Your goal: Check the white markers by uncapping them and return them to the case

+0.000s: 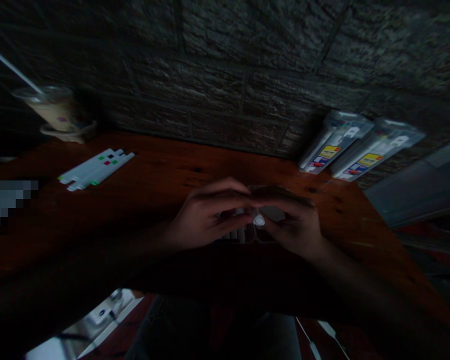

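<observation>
A white marker points its round end toward me, pinched between the fingertips of both hands. My left hand curves in from the left, thumb and fingers closed on it. From the other side, my right hand meets it with thumb and fingers closed on the same marker. Beneath the hands lies an open clear plastic case, partly hidden by them. Several white markers lie side by side in its left part. The scene is dim, so the marker's far end is hard to make out.
Several white markers with coloured marks lie together on the wooden table at left. Behind them a drink cup with a straw sits in a holder. Two clear marker cases lean against the stone wall at right.
</observation>
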